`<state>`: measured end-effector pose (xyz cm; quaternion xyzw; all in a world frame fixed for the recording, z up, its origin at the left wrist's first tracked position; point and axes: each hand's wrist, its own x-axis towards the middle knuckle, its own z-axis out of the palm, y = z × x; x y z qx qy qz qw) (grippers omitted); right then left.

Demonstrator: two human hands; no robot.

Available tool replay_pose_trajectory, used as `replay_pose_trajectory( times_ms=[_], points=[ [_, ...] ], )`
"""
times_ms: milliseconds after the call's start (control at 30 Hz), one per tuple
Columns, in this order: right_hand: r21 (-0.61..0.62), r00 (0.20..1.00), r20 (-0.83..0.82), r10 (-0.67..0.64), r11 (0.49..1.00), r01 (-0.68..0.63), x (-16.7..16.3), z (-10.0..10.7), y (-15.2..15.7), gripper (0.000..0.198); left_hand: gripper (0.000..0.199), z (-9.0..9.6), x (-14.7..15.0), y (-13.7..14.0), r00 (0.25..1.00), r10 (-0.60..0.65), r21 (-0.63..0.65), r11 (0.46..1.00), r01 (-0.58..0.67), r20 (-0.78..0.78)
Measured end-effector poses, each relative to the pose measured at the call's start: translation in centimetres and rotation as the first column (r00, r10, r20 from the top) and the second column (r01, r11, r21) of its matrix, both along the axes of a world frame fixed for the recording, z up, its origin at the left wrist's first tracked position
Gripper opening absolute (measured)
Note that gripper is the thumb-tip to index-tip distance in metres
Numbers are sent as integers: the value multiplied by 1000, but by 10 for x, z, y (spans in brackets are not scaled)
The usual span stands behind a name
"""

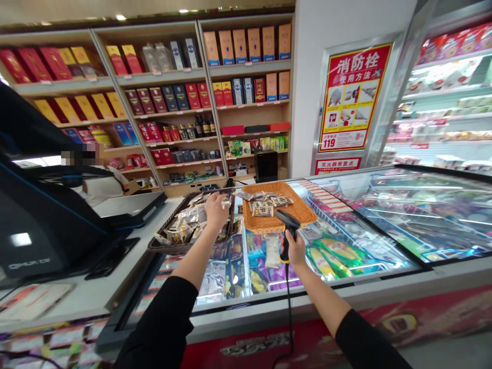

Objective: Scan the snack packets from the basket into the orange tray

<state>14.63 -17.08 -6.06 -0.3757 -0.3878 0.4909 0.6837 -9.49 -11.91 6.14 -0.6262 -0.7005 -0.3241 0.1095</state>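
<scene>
My left hand (216,210) is over the right part of a dark brown wicker basket (171,249), its fingers apart and touching or just above the small packets inside. Those clear-and-tan snack packets (188,218) lie in a loose heap; the fingertips are partly hidden. In my right hand (295,248) is a black handheld barcode scanner (288,221), gripped by its handle, with its cable hanging down. The scanner's head is over the near right part of an orange wicker basket (298,205). Several small printed packets (263,208) lie in that basket, mostly toward its left side.
Both baskets stand on the glass top of a chest freezer (357,279) filled with bagged goods. At left is a counter with a black checkout machine (34,225). A person (102,184) is behind it. Shelves of boxed bottles (172,97) line the back wall.
</scene>
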Motion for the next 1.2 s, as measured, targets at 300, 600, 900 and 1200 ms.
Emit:
replay_pose_trajectory(
  times_ms=[300, 600, 900, 1200],
  points=[
    [-18, 997, -62, -54, 998, 53, 4, -3, 10, 41, 47, -42, 99, 83, 943, -332, -484, 827, 284, -14],
    [-20, 995, -64, -80, 997, 78, -2, 2, 10, 42, 26, -55, 97, 92, 965, -262, -468, 853, 233, 3],
    [28, 998, 54, -18, 999, 17, -6, -2, 4, 38, 25, -52, 69, 71, 726, -274, -93, 903, 421, 630],
    [90, 985, 172, 16, 995, -32, -16, 1, -7, 38, 26, -62, 67, 42, 908, -272, -147, 932, 331, 318]
  ],
)
